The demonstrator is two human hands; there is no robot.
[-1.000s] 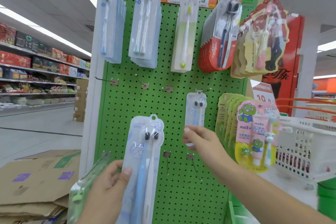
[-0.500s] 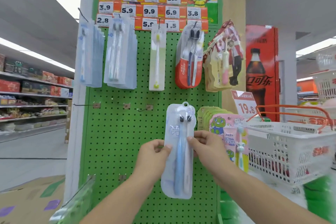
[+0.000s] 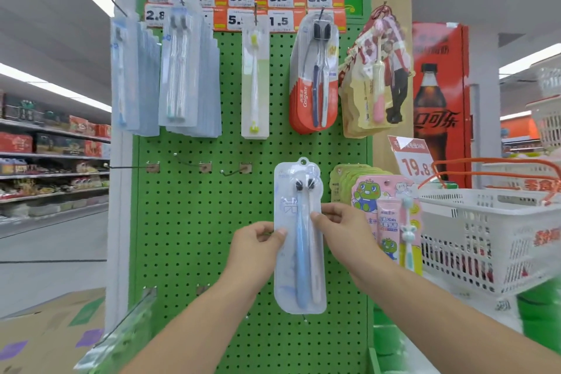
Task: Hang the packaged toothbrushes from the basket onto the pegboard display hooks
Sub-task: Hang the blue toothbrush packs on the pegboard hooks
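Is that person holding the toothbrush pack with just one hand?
No, both hands grip it: the left hand pinches its left edge and the right hand its right edge of the toothbrush pack.

You see a glossy clear plastic pack (image 3: 299,237) against the matt green perforated pegboard (image 3: 194,222), thin metal hooks (image 3: 188,161), a white plastic basket (image 3: 485,231) right.
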